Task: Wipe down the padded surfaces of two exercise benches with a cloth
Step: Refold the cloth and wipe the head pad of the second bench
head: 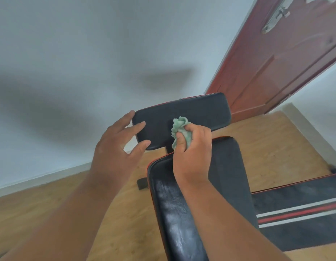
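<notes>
A black padded bench runs up the middle of the view, its long pad (174, 213) showing pale smears. Beyond its far end sits a separate small black pad (199, 112), set crosswise. My right hand (191, 153) is closed around a crumpled green cloth (179, 129), which presses on the small pad's near edge. My left hand (118, 146) has its fingers spread, and the fingertips rest on the small pad's left end. A second black bench pad with red and white stripes (298, 211) lies at the right.
A light wooden floor (50, 204) surrounds the benches. A white wall (88, 53) stands behind, with a white skirting board along its foot. A dark red door (276, 63) with a metal handle is at the upper right. A black bench foot (142, 183) rests on the floor.
</notes>
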